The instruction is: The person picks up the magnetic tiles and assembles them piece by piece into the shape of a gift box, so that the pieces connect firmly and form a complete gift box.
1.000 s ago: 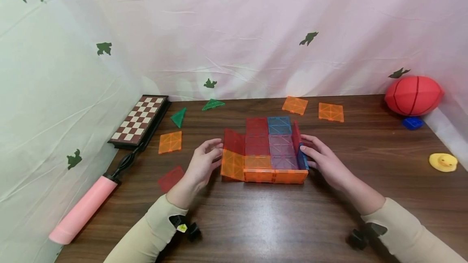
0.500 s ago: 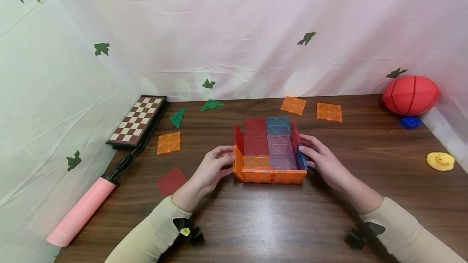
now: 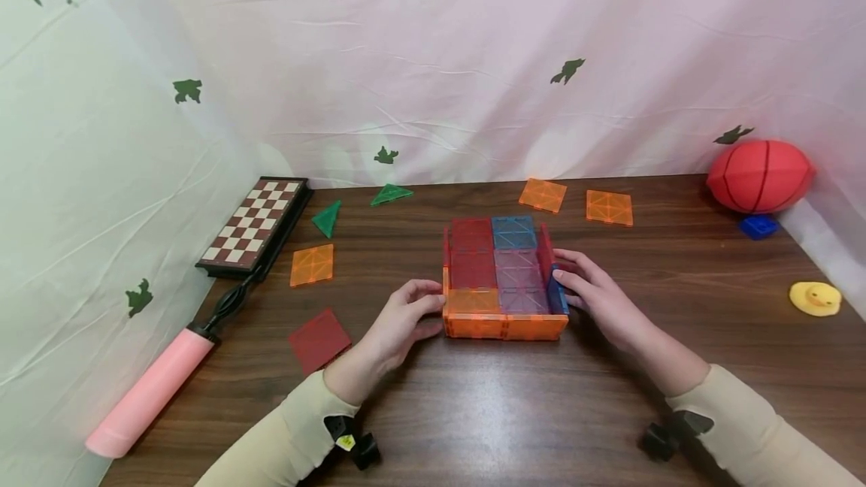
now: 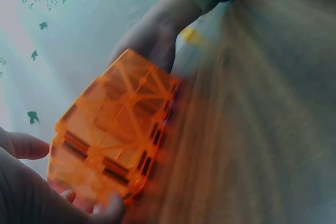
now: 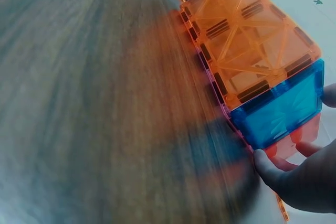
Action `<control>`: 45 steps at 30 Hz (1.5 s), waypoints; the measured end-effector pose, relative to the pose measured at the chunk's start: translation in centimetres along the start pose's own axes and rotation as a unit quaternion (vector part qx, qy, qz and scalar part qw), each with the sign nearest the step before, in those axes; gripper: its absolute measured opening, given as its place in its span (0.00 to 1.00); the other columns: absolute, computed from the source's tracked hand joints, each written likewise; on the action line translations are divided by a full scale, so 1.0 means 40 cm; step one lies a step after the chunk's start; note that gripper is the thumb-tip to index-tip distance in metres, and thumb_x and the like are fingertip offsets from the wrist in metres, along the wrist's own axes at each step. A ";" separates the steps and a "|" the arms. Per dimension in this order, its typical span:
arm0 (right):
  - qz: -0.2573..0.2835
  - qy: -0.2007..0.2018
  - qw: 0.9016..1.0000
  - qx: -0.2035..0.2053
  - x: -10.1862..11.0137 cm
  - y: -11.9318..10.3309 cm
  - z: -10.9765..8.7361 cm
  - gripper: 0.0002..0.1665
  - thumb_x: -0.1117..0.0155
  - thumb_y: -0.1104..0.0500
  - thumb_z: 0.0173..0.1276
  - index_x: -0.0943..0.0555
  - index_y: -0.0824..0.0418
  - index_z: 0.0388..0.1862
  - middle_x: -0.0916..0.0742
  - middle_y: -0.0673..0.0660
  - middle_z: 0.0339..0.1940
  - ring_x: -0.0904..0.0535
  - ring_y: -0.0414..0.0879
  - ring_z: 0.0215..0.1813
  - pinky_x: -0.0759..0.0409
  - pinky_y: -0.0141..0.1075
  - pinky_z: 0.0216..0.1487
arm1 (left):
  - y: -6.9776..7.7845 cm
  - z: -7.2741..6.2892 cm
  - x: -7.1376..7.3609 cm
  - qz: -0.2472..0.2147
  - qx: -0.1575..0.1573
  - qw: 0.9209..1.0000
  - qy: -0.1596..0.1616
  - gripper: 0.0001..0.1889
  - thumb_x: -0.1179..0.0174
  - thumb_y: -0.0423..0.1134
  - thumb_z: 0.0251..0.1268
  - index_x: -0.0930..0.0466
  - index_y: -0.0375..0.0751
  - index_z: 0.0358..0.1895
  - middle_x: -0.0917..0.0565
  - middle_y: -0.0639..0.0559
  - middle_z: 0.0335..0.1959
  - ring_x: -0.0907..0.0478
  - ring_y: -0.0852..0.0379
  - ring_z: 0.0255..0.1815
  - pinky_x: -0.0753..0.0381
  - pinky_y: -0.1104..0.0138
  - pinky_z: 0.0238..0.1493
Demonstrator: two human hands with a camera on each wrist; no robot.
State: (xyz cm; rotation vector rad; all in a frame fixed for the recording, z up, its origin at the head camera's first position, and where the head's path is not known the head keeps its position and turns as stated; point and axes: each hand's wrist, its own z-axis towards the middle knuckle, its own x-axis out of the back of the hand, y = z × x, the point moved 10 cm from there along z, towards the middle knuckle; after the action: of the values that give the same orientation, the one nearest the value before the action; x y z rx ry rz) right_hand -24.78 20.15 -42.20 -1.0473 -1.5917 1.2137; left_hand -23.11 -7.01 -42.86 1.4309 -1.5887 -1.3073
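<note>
- Nearest me, at the bottom of the frame, two pale sleeves (image 3: 280, 427) reach over the brown table (image 3: 494, 427).
- Left of centre I see the left hand (image 3: 395, 329), fingers apart and loosely bent, fingertips touching the outside of the left wall (image 3: 446, 284); it clamps nothing.
- Right of centre, the right hand (image 3: 598, 299) has its fingers apart too, resting against the outside of the right wall (image 3: 558, 291) at its blue tile.
- Between them, in the middle of the frame, sits the tile box (image 3: 504, 327): orange front, upright sides, floor of red, orange, purple and blue tiles.
- Lower left, I have a pink pump (image 3: 158, 389) and a loose red tile (image 3: 319, 340).
- A yellow duck (image 3: 815, 298) lies at the right edge; an orange tile (image 3: 312, 265) lies left of centre.
- Farther up on the left, I see a chessboard (image 3: 255, 224) and two green triangles (image 3: 327, 219).
- Upper right of the table: two orange tiles (image 3: 609, 207), a blue block (image 3: 758, 226), a red ball (image 3: 761, 176).
- Farthest, a pale cloth (image 3: 446, 58) fills the top.
</note>
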 end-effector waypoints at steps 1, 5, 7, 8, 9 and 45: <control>0.000 0.001 1.000 0.001 0.003 -0.001 0.002 0.39 0.53 0.45 0.84 0.47 0.65 0.82 0.38 0.70 0.77 0.37 0.62 0.73 0.25 0.27 0.57 | -0.005 -0.006 -0.003 -0.002 -0.001 1.000 -0.003 0.21 0.44 0.36 0.74 0.31 0.29 0.64 0.25 0.39 0.56 0.26 0.48 0.57 0.22 0.47 0.58; 0.026 0.006 1.000 0.009 0.017 -0.003 0.025 0.38 0.55 0.44 0.84 0.46 0.66 0.81 0.37 0.69 0.77 0.35 0.56 0.72 0.26 0.25 0.58 | -0.017 -0.031 -0.020 -0.022 -0.004 1.000 -0.019 0.27 0.45 0.38 0.75 0.38 0.29 0.71 0.34 0.35 0.69 0.35 0.41 0.69 0.29 0.37 0.62; 0.044 0.008 0.999 0.017 0.022 -0.007 0.043 0.39 0.55 0.43 0.84 0.46 0.66 0.81 0.37 0.68 0.77 0.34 0.54 0.72 0.27 0.25 0.60 | -0.021 -0.041 -0.030 -0.036 -0.006 0.999 -0.029 0.29 0.46 0.37 0.75 0.41 0.30 0.74 0.39 0.33 0.73 0.40 0.39 0.73 0.31 0.35 0.62; 0.052 0.009 0.998 0.021 0.025 -0.010 0.052 0.39 0.55 0.43 0.84 0.46 0.66 0.81 0.37 0.68 0.78 0.34 0.54 0.72 0.27 0.26 0.61 | -0.021 -0.045 -0.036 -0.042 -0.007 0.999 -0.033 0.30 0.47 0.37 0.76 0.43 0.30 0.75 0.41 0.33 0.75 0.41 0.38 0.74 0.32 0.34 0.62; 0.057 0.009 0.998 0.027 0.027 -0.012 0.062 0.39 0.55 0.43 0.84 0.45 0.66 0.81 0.37 0.68 0.78 0.35 0.54 0.73 0.28 0.26 0.62 | -0.023 -0.048 -0.042 -0.047 -0.007 0.998 -0.038 0.31 0.47 0.36 0.76 0.45 0.31 0.76 0.42 0.32 0.76 0.43 0.37 0.74 0.32 0.33 0.62; -0.051 -0.041 0.997 0.042 0.041 0.005 -0.040 0.31 0.54 0.50 0.85 0.34 0.70 0.75 0.25 0.70 0.70 0.21 0.38 0.62 0.20 0.33 0.56 | 0.040 0.057 0.092 -0.090 -0.072 0.988 0.099 0.08 0.47 0.30 0.77 0.29 0.32 0.53 0.27 0.44 0.50 0.25 0.51 0.54 0.23 0.49 0.59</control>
State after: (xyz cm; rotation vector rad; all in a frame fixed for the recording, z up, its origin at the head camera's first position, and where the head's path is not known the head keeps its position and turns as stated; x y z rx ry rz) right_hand -23.71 22.14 -41.92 -0.8615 -1.6220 1.2566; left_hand -26.55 -10.11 -42.70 1.5881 -1.2359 -1.3049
